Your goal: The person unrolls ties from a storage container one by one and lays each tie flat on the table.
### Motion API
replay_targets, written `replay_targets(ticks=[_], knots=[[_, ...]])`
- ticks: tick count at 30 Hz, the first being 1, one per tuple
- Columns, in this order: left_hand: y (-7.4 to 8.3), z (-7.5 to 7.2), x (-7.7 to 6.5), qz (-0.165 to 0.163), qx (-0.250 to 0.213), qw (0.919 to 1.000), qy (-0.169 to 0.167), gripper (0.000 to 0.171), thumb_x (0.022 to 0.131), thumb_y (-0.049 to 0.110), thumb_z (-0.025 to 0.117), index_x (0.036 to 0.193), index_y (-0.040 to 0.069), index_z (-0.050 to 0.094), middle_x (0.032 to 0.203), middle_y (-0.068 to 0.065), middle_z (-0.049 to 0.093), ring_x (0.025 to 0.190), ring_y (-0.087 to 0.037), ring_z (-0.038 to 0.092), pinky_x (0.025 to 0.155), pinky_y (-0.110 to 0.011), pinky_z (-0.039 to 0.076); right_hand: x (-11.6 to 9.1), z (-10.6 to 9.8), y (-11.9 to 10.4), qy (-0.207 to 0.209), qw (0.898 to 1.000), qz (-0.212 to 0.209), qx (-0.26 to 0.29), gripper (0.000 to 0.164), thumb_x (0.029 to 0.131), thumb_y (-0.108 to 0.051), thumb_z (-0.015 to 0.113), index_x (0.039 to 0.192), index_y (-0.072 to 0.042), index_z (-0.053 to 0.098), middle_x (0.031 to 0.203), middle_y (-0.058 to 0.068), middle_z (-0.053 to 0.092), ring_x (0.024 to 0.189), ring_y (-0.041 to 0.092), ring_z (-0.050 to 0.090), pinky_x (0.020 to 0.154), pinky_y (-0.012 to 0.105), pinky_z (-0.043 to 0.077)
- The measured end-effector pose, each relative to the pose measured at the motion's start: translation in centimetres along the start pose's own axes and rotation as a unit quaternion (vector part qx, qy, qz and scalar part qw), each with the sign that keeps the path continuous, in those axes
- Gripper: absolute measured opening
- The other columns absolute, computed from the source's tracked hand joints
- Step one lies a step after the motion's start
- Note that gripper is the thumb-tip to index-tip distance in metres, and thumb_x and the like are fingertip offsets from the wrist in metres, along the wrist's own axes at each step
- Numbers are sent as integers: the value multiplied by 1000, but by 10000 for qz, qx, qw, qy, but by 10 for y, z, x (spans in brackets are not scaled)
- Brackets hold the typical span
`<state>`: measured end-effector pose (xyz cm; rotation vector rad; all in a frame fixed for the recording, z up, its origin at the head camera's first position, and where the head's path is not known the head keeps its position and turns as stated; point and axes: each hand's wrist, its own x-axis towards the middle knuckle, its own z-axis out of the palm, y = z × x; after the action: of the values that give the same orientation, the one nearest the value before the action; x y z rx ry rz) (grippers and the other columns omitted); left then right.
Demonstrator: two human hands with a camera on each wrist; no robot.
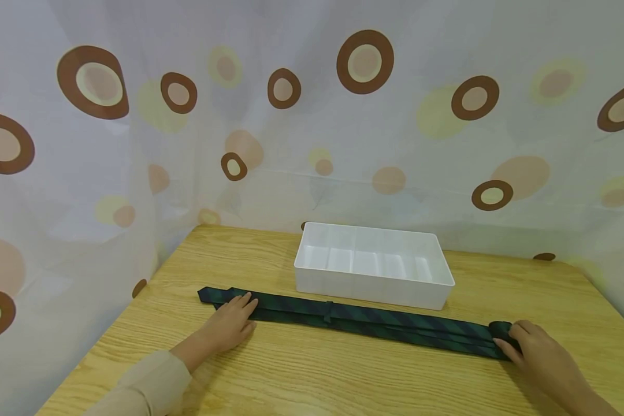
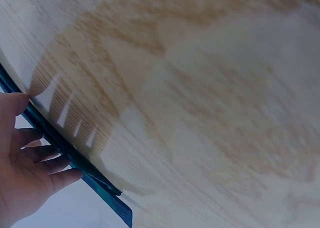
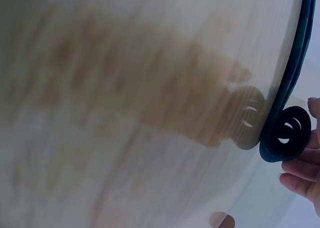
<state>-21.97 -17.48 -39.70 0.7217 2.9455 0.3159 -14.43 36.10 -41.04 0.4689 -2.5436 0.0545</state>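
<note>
A dark green and navy striped necktie [image 1: 291, 303] lies doubled lengthwise across the wooden table. Its right end is wound into a small roll [image 3: 285, 134], which shows as a coil with gaps inside in the right wrist view. My right hand [image 1: 546, 355] grips this roll, thumb on the near side and fingers over the far side. Near the pointed tips at the left, my left hand [image 1: 231, 323] rests on the tie with fingers spread. In the left wrist view those fingers [image 2: 52, 165] lie across the fabric. A narrow keeper loop [image 1: 328, 312] crosses the tie's middle.
Just behind the necktie stands a white rectangular plastic bin [image 1: 371, 286] with ribbed inner walls. A pale curtain [image 1: 301, 133] with brown ring patterns hangs behind and along the sides of the wooden table [image 1: 312, 370].
</note>
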Motion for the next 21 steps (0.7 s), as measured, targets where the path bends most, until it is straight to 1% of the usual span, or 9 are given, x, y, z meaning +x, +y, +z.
replay_targets(ticks=[1, 2, 5, 7, 8, 11, 13, 17, 21], knots=[[0, 0, 0, 14, 1, 10000, 7, 47, 93, 17, 56, 132, -7, 47, 140, -28, 40, 129, -42, 39, 99, -58, 36, 0, 0, -1, -55, 9999, 81, -21, 26, 78, -25, 72, 68, -8, 55, 70, 1, 54, 54, 11, 46, 48, 25, 42], [-1, 1, 0, 24, -3, 10000, 11, 47, 93, 17, 56, 132, -7, 47, 140, -28, 40, 129, -42, 39, 99, -58, 36, 1, -1, -2, -69, 9999, 128, -38, 26, 78, -23, 73, 67, -7, 55, 69, 2, 54, 54, 11, 46, 48, 25, 42], [-2, 1, 1, 50, 16, 10000, 9, 47, 92, 17, 56, 132, -7, 47, 140, -27, 40, 129, -42, 39, 99, -58, 36, 1, 0, -2, -36, 9999, 152, -29, 32, 85, -28, 67, 67, -5, 54, 68, 5, 54, 54, 13, 47, 47, 26, 42], [-2, 2, 1, 59, 39, 10000, 5, 47, 93, 18, 56, 132, -6, 46, 140, -27, 40, 129, -42, 39, 99, -58, 36, 2, -1, -2, -56, 9998, 168, -16, 32, 87, -26, 66, 68, -3, 55, 69, 7, 55, 55, 15, 50, 47, 27, 43], [-2, 2, 1, 56, 40, 10000, -3, 47, 93, 18, 55, 132, -6, 46, 140, -27, 40, 129, -42, 39, 99, -58, 36, 2, -1, -2, -114, 9997, 211, -8, 29, 86, -22, 67, 68, -2, 55, 70, 8, 55, 56, 16, 50, 48, 28, 43], [-3, 3, 2, 43, 52, 10000, -20, 47, 93, 18, 55, 133, -6, 46, 140, -26, 40, 129, -41, 39, 100, -57, 36, 4, -4, -3, -409, 9983, 424, 22, 21, 74, -7, 75, 72, 3, 57, 73, 12, 57, 59, 20, 55, 50, 32, 47], [-4, 4, 2, 26, 48, 10000, -35, 48, 93, 19, 55, 133, -6, 46, 141, -26, 39, 130, -41, 38, 100, -57, 35, 6, -6, -3, -579, 9966, 583, 36, 23, 65, 1, 78, 77, 7, 58, 76, 16, 58, 61, 24, 58, 52, 35, 49], [-5, 5, 2, 7, 100, 9999, -49, 48, 94, 20, 54, 134, -5, 45, 141, -26, 39, 130, -40, 38, 100, -57, 36, 7, -8, -4, -710, 9942, 798, 81, 30, 63, 4, 78, 85, 10, 58, 78, 18, 59, 57, 23, 58, 48, 33, 48], [-6, 6, 3, 4, 177, 9998, -32, 48, 94, 20, 54, 134, -5, 45, 141, -25, 40, 129, -40, 39, 99, -56, 37, 7, -9, -2, -582, 9959, 684, 50, 38, 61, 6, 78, 94, 9, 59, 79, 20, 59, 53, 21, 56, 43, 29, 44]])
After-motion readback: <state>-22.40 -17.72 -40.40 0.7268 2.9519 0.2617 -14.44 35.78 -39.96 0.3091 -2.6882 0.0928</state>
